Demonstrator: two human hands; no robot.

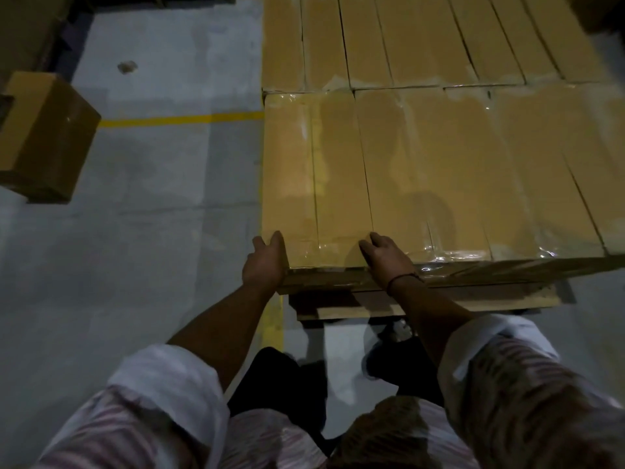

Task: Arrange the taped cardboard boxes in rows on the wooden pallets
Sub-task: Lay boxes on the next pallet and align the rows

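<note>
The left hand (265, 262) has a close grip on the near left corner of the front-left box (314, 184), thumb over the top edge. The right hand (385, 262) grips the box's right seam with curled fingertips. The box sits at 12 o'clock, long axis running 6 to 12, flush in the front row of glossy-taped boxes (473, 164) on a wooden pallet (490, 297). The dim room has a grey floor (152, 231) with a yellow line (182, 118) at 10 o'clock and a lone box (47, 137) at 9.
</note>
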